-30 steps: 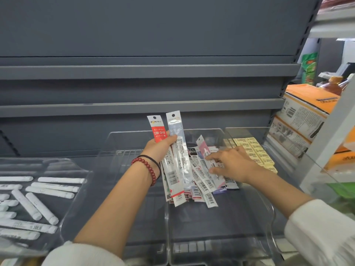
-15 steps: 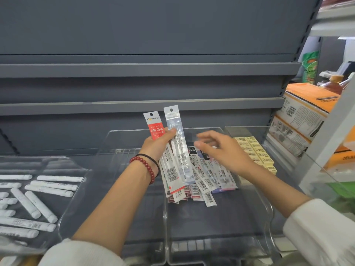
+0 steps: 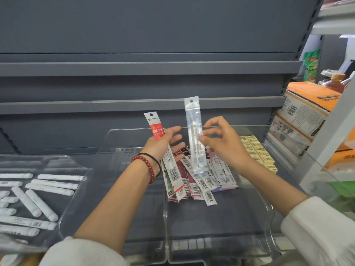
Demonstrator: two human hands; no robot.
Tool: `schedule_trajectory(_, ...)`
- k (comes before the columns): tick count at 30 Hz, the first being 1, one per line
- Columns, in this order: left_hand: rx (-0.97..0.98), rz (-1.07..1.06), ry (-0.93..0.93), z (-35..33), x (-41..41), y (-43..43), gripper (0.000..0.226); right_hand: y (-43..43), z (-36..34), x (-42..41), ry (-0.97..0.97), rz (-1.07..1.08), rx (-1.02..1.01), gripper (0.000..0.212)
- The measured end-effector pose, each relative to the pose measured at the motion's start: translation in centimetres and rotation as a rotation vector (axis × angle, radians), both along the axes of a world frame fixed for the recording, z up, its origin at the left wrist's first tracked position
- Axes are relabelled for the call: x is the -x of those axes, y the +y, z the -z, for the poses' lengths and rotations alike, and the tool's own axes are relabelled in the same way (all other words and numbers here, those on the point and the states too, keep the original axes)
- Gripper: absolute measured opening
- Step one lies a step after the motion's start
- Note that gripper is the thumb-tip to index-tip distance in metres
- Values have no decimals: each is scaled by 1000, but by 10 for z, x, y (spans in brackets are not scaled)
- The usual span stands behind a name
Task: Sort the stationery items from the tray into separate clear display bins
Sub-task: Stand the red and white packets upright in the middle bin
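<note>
Grey metal shelving (image 3: 134, 68) backs clear bins (image 3: 221, 217), orange boxes (image 3: 307, 104) stacked rightward.

Only one view is being supplied, from a head-worn camera. The scene is being looked at from above, forward and down, toward grey shelving (image 3: 134, 68). Both forearms are being seen entering from the bottom edge. The left hand (image 3: 163, 143) and right hand (image 3: 224, 144) are being framed close up, near centre. Clear bins (image 3: 123, 169) are being caught across the lower half. Wide-angle bending is being shown at the edges, by the boxes (image 3: 303, 112) at far right.
</note>
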State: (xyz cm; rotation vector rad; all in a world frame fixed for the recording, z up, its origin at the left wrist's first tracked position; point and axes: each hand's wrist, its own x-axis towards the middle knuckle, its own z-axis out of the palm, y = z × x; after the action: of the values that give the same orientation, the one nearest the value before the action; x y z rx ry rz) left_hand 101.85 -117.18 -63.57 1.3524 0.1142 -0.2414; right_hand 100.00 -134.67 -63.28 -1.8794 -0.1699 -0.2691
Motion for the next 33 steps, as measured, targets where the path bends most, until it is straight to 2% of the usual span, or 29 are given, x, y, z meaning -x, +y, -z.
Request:
schedule_trajectory(2, 13, 24, 14, -1, 2, 1, 24, -10, 3, -4, -25, 52, 96, 17)
schedule_trajectory(6, 21, 84, 56, -6, 0, -5, 21, -28, 16, -11, 19, 79, 351, 19)
schedule_trajectory(9, 77, 93, 120, -10, 1, -12, 23, -36, 27, -14, 109, 23, 532, 21)
schedule_trajectory(11, 144, 102, 146, -11, 3, -12, 32, -36, 30, -11, 175, -45, 636, 23)
schedule_trajectory(13, 199, 87, 143, -12, 4, -11, 33, -33, 32, -10, 173, -67, 834, 25)
schedule_trajectory(17, 224, 46, 95, -11, 5, -8, 17, -27, 34, -14, 70, 10, 1403, 29)
schedule_trajectory(19, 177, 53, 73, -8, 3, -7, 14, -30, 37, -16, 106, 58, 1553, 31)
schedule_trajectory(21, 111, 62, 37, -4, 1, -5, 10, -34, 41, -17, 159, 73, 1605, 33)
schedule_trajectory(24, 29, 45, -20, -2, 1, 0, 24, -35, 41, -17, 157, 55, 1483, 28)
schedule_trajectory(26, 39, 27, -40, -1, 1, 2, 23, -31, 36, -14, 107, 68, 1167, 22)
schedule_trajectory(29, 58, 9, -66, -1, 3, 2, 21, -17, 24, -4, 110, -43, 519, 31)
schedule_trajectory(31, 65, -11, -78, -1, 3, 0, 24, -5, 16, 5, 164, -144, 295, 39)
schedule_trajectory(33, 62, -40, -81, -1, 3, -2, 29, 5, 12, 9, 190, -159, 223, 44)
